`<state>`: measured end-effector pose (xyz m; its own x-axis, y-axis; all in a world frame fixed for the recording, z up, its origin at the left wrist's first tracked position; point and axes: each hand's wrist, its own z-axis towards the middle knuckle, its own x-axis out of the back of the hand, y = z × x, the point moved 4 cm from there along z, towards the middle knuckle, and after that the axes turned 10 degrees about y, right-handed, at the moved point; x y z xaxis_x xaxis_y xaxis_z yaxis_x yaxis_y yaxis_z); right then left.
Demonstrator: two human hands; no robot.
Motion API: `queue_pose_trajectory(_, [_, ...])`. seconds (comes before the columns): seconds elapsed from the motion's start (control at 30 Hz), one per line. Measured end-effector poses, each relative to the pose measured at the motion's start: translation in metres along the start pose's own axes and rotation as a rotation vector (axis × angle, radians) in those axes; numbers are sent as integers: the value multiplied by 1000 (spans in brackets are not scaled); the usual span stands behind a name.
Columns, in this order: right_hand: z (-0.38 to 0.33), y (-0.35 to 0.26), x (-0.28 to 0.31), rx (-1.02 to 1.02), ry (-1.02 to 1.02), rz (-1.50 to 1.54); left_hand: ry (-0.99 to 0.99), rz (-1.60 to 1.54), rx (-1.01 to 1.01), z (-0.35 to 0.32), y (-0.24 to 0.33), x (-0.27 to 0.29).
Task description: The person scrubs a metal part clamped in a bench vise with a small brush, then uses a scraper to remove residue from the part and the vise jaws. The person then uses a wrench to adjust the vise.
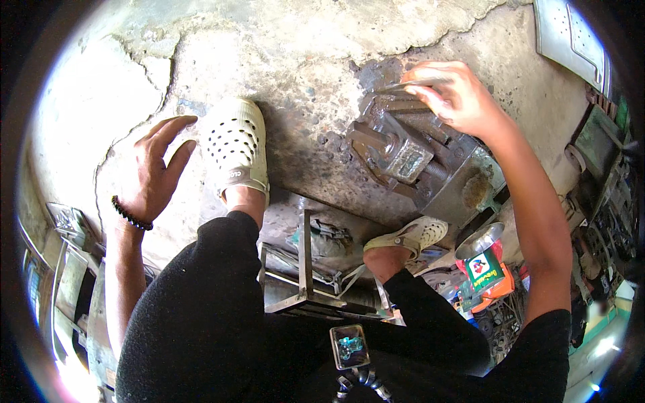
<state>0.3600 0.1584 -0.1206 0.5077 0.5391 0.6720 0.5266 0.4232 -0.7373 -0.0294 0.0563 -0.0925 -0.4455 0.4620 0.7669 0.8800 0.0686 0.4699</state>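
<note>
My right hand (457, 94) pinches a thin flat metal piece (398, 86), seen almost edge-on, between thumb and fingers. It is just above the far end of a heavy, greasy machine vise (406, 158) that rests on the floor. Whether the piece touches the vise I cannot tell. The vise has a thick screw and a block-shaped jaw, and looks wet with dark oil. On the left, my left hand (158, 164) hovers beside my shoe with nothing in it, its thumb and fingers apart.
Cracked concrete floor (302, 40) spreads ahead, with dark oil stains around the vise. My pale clogs (235, 144) flank the work. Near the right one stand a metal bowl (480, 242) and a green container (485, 270). A metal frame (306, 255) lies between my legs; a perforated panel (574, 43) is far right.
</note>
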Motion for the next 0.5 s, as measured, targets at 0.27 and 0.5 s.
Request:
queue_pose_trajectory(0.27, [-14, -5, 18, -98, 69, -64, 53, -4, -107, -9, 4, 9])
queue_pose_trajectory(0.5, [-88, -71, 27, -503, 709, 21, 150, -125, -215, -31, -5, -6])
